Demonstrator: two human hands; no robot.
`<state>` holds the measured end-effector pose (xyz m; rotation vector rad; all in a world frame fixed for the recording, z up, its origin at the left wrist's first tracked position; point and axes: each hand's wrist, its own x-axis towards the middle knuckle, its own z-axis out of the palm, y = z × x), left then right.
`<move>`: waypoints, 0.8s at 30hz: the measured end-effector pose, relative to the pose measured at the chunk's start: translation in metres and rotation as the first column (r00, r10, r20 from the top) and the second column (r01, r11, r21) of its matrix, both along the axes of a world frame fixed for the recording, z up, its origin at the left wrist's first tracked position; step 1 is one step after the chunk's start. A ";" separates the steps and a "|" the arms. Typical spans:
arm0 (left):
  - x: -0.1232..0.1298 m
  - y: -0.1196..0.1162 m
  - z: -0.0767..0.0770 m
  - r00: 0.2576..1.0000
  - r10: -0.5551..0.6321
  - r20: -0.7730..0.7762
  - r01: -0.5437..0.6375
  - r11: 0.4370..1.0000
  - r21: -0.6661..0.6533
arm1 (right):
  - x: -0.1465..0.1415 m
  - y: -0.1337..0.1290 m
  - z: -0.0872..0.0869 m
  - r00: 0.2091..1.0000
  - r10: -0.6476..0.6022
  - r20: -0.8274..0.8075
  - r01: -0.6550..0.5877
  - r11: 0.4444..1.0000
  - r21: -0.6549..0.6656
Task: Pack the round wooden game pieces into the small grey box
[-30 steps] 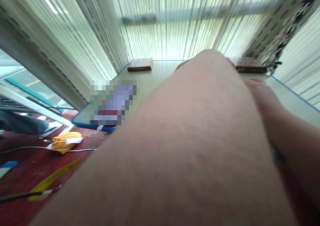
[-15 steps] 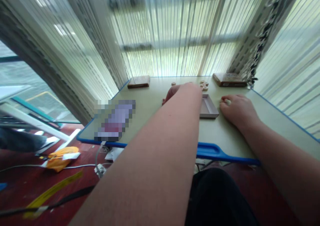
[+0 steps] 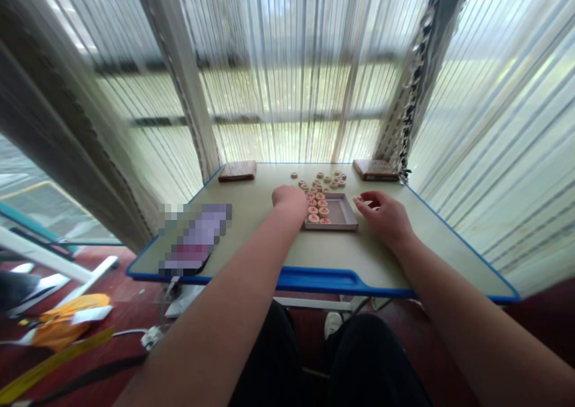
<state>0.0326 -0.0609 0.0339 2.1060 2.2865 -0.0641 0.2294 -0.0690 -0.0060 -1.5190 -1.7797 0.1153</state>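
A shallow open box (image 3: 345, 226) rests on the table, its left part filled with round wooden pieces (image 3: 313, 210) with red characters. More loose round pieces (image 3: 333, 184) lie scattered behind the box. At the box's left rear corner is my left hand (image 3: 290, 200), fingers curled down and hidden behind the hand, so what they hold does not show. Just right of the box, my right hand (image 3: 381, 212) pinches a small round piece (image 3: 359, 201) between thumb and fingers.
A phone (image 3: 200, 236), blurred out, lies at the table's left with a cable. Two brown boxes (image 3: 238, 170) (image 3: 376, 169) stand at the back corners. The table (image 3: 251, 239) has a blue edge and a blue front tray (image 3: 317, 279).
My left arm has drawn back to the left, uncovering the box and its pieces. My right hand has come nearer the box's right side. The camera view has shifted.
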 end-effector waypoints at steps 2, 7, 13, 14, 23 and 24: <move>-0.004 -0.006 -0.004 0.999 0.021 -0.030 -0.019 0.997 0.081 | -0.002 -0.003 0.001 0.997 0.077 0.015 -0.077 0.997 0.012; -0.009 -0.014 -0.015 0.992 0.114 -0.047 -0.104 0.979 0.176 | -0.008 -0.005 0.001 0.969 0.197 0.150 -0.199 0.980 0.001; -0.013 -0.008 -0.026 0.992 0.121 0.021 -0.122 0.941 0.316 | -0.009 -0.005 -0.003 0.959 0.244 0.144 -0.238 0.970 -0.056; -0.014 -0.007 -0.028 0.991 0.126 0.036 -0.131 0.937 0.323 | -0.009 -0.005 -0.003 0.960 0.248 0.132 -0.241 0.968 -0.063; -0.021 0.003 -0.036 0.991 0.079 0.107 -0.112 0.929 0.352 | -0.018 0.014 0.030 0.895 0.375 0.242 -0.328 0.920 -0.214; -0.021 0.004 -0.036 0.990 0.085 0.112 -0.119 0.930 0.347 | -0.019 0.020 0.032 0.875 0.402 0.270 -0.346 0.909 -0.233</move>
